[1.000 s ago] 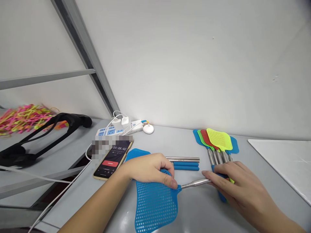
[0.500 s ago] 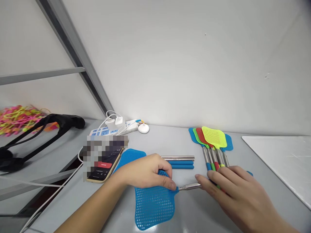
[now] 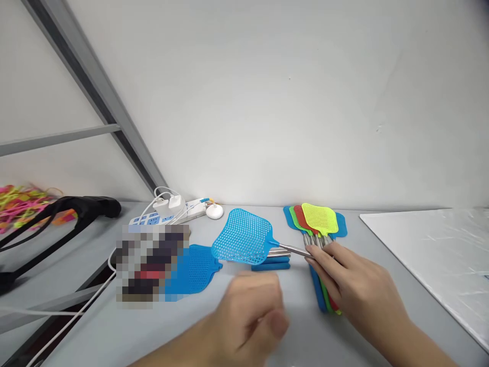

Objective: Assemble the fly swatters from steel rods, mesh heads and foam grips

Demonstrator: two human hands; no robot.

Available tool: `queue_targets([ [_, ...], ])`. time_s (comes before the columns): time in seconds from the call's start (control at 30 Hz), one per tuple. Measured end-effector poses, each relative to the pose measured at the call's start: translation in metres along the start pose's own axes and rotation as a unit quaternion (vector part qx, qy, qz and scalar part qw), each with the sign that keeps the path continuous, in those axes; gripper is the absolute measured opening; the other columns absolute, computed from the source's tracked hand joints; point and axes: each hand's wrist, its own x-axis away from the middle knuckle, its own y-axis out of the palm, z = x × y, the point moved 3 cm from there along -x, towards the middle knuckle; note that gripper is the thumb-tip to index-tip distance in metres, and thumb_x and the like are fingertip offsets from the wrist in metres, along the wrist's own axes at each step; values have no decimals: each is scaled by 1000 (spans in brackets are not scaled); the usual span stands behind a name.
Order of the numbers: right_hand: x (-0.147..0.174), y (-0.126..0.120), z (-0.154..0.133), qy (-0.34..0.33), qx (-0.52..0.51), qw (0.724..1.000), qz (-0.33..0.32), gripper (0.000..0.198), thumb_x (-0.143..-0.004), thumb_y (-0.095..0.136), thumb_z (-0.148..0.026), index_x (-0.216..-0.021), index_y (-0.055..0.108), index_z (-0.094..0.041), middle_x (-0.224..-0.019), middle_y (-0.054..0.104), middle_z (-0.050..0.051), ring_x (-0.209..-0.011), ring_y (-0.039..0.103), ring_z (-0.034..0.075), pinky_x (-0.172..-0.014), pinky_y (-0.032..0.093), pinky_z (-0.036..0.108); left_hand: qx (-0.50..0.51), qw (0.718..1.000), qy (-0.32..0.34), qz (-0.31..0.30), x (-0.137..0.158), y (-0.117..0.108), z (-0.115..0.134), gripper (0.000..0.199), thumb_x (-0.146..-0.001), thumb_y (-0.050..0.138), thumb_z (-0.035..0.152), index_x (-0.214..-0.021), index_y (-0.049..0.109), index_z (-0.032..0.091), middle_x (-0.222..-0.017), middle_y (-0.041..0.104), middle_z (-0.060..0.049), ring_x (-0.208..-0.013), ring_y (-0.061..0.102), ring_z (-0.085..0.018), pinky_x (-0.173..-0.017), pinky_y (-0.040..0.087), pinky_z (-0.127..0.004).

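Note:
My right hand (image 3: 355, 285) is closed on the metal shaft of a blue fly swatter (image 3: 244, 237), whose mesh head points left, raised above the table. Under and beside that hand lie several fly swatters with blue, green, red and yellow heads and matching handles; the yellow swatter head (image 3: 321, 219) is on top. My left hand (image 3: 254, 316), slightly blurred, is curled into a loose fist below the raised swatter, apart from it, and nothing shows in it. Farther left lies a loose blue swatter head (image 3: 196, 267). Metal rods with blue handles (image 3: 271, 266) lie partly behind the raised swatter.
A pixelated phone (image 3: 153, 265) lies at the left, partly over the blue head in view. Behind it are a power strip (image 3: 153, 219) with chargers and a round white device (image 3: 214, 211). A black frame (image 3: 80, 209) stands far left; a white sheet (image 3: 431, 255) lies right.
My left hand has let go of the blue swatter's head and drawn down toward me. My right hand has lifted the swatter up and away from the table. The view has shifted right.

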Motion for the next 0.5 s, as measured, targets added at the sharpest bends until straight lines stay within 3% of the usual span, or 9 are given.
queue_targets([
  [0.07,2,0,-2,11,0,1000,6,17,-97,51,-24,-103,66,-18,-68,58,0,-55,49,12,-53,24,31,137,979,-142,45,5,24,-24,54,-95,28,64,-69,46,21,-66,46,-2,-57,41,-14,-55,32,-31],
  [0.13,4,3,-4,16,-2,1000,10,18,-97,51,-23,-107,65,-19,-69,59,0,-56,51,12,-52,25,30,285,912,-247,160,7,38,-48,57,-91,24,71,-84,50,21,-72,46,0,-51,34,-10,-51,29,-28],
  [0.23,7,7,-10,10,-8,1000,19,19,-97,51,-25,-110,65,-20,-69,59,-1,-57,52,12,-52,25,30,358,865,-240,258,-2,41,-63,61,-89,33,72,-104,57,19,-80,55,-3,-63,47,-13,-60,38,-28],
  [0.33,9,12,-20,-3,-15,1000,15,21,-98,49,-24,-111,64,-18,-70,59,0,-56,52,13,-53,27,30,382,834,-229,326,-13,34,-62,52,-93,41,62,-105,64,17,-92,64,-7,-73,56,-16,-67,42,-29],
  [0.4,10,13,-26,2,-31,1000,4,21,-98,47,-23,-110,63,-17,-70,60,1,-55,53,13,-51,28,30,380,829,-229,341,-17,31,-57,45,-95,44,55,-99,66,16,-96,68,-9,-80,61,-18,-70,44,-30],
  [0.5,10,12,-30,37,-105,993,-34,24,-100,41,-24,-108,62,-18,-75,62,1,-58,57,14,-48,30,29,350,845,-222,338,-16,31,-51,43,-97,42,51,-98,68,16,-97,72,-10,-94,65,-23,-79,46,-34],
])
